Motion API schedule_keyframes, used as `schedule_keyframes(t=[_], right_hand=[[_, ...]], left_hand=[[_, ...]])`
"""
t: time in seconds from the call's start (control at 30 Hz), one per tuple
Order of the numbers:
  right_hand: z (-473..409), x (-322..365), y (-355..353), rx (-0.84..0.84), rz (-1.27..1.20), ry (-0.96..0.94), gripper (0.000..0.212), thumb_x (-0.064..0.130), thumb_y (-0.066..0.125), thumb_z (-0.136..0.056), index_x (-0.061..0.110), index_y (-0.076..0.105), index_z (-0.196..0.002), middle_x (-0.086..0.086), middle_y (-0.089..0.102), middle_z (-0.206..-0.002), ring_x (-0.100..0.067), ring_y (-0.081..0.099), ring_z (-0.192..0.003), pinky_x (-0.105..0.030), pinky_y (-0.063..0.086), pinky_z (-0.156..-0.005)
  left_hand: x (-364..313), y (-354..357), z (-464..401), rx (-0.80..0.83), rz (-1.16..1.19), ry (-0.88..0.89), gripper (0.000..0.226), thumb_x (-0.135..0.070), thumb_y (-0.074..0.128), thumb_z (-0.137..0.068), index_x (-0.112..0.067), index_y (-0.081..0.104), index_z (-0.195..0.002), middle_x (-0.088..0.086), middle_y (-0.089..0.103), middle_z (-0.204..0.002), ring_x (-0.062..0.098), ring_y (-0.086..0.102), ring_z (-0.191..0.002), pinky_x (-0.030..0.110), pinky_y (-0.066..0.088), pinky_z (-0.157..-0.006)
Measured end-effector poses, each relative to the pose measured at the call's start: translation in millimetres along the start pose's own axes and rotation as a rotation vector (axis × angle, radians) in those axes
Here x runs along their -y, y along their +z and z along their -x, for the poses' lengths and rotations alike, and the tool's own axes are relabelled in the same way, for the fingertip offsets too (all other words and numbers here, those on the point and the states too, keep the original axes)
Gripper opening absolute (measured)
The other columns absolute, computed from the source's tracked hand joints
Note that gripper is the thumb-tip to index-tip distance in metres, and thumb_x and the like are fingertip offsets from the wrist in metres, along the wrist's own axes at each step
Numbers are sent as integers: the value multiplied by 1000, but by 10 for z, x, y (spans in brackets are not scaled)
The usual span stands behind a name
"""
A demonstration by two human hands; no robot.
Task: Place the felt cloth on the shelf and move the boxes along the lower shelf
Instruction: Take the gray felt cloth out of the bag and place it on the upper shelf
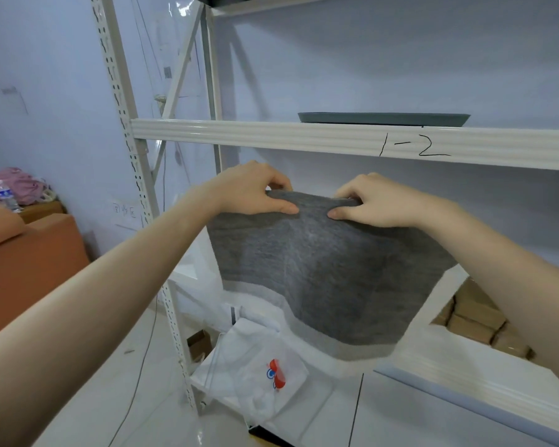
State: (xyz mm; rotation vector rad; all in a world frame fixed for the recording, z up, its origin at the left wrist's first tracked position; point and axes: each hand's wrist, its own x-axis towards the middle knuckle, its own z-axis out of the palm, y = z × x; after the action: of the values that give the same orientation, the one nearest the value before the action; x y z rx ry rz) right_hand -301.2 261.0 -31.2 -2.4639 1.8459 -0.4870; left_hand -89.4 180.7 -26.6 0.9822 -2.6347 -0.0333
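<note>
White metal shelving (336, 137) is standing against a pale wall, with a tiled floor below and a brown sofa off to the left. Both hands are holding the felt cloth (320, 269) up in front of the rack, between the upper beam and the lower shelf (449, 359); the cloth is hanging free and not yet resting on any level. Left hand (255, 191) and right hand (375, 201) are pinching the top edge close together, thumbs on the near face, fingers (281, 182) curled over the back, both closed on the felt. Judgement: the material is looking light and soft but with some body, since it is draping in broad waves rather than collapsing; a paler band is running along its bottom edge. Holding it at the top edge with the hands spread wider would likely be keeping it flatter for laying down. Brown boxes (478, 321) are sitting on the lower shelf at right, partly hidden by the right forearm. Handwriting on the upper beam is reading "1-2" (413, 146). A flat grey tray (384, 118) is lying on the upper level. A white bag (265, 366) with a red and blue logo, wording unreadable, is lying below the cloth.
</note>
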Motion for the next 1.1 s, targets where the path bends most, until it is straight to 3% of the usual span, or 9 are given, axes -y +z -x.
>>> schedule_keyframes(t=[0.1, 0.27, 0.43, 0.53, 0.67, 0.73, 0.93, 1.03, 1.1], right_hand=[[-69, 48, 42, -43, 36, -39, 26, 33, 57, -89, 21, 59, -66, 3, 53, -58, -17, 51, -63, -32, 35, -58], [-117, 68, 50, -95, 81, -17, 30, 34, 58, -86, 30, 51, -58, 7, 54, -60, -19, 51, -66, -33, 38, -61], [-44, -22, 38, -38, 154, 67, 5, 26, 62, -82, 25, 67, -83, 6, 55, -66, -26, 57, -80, -33, 46, -69], [-12, -34, 70, -74, 157, 77, 13, 18, 55, -86, 18, 67, -83, -3, 59, -71, -29, 58, -82, -31, 41, -65], [-10, 22, 137, -67, 156, 68, 27, 18, 48, -90, 28, 58, -68, 4, 53, -63, -27, 52, -74, -29, 33, -56], [-8, 54, 151, -57, 147, 63, 29, 21, 48, -92, 29, 57, -66, 9, 48, -60, -25, 50, -71, -25, 31, -50], [-5, 143, 165, -48, 93, 73, 40, 37, 40, -96, 19, 52, -62, -3, 53, -58, -29, 57, -62, -29, 37, -48], [19, 239, 162, -66, 7, 124, 66, 62, 26, -91, 9, 64, -82, -12, 63, -64, -27, 65, -59, -36, 54, -56], [22, 265, 159, -94, 22, 134, 73, 73, 28, -83, 10, 63, -94, -10, 65, -70, -25, 66, -65, -36, 53, -60]], left_hand=[[-118, 60, -10, -33, 20, 0, 36, -59, 58, -82, -31, 70, -102, -12, 68, -93, 0, 55, -75, 29, 45, -77], [-210, 94, -89, -84, -173, 13, 33, -40, 50, -93, -14, 71, -94, 4, 69, -89, 23, 60, -84, 32, 42, -67], [-97, 69, -89, -30, -80, -32, 25, -18, 49, -91, -14, 70, -105, 6, 69, -94, 23, 61, -86, 34, 49, -80], [-73, 64, -100, 3, 125, -118, 34, -13, 43, -90, -16, 67, -114, 8, 68, -111, 24, 64, -96, 36, 53, -85], [-158, 74, -123, 68, 340, -239, 36, -10, 34, -93, -1, 64, -111, 15, 63, -99, 17, 63, -74, 19, 57, -55], [-190, 79, -130, 58, 443, -298, 37, -10, 31, -94, 2, 61, -113, 13, 60, -93, 14, 63, -68, 16, 55, -52], [-316, 75, -133, 18, 718, -387, 39, -9, 30, -91, 7, 57, -113, 13, 67, -99, 15, 70, -79, 22, 58, -58], [-379, 50, -123, 50, 825, -383, 45, 5, 25, -82, -4, 66, -101, 7, 72, -99, 8, 71, -82, 23, 60, -68], [-382, 43, -128, 53, 795, -347, 40, 7, 33, -84, -6, 69, -97, 5, 72, -94, 6, 70, -79, 22, 59, -73]])
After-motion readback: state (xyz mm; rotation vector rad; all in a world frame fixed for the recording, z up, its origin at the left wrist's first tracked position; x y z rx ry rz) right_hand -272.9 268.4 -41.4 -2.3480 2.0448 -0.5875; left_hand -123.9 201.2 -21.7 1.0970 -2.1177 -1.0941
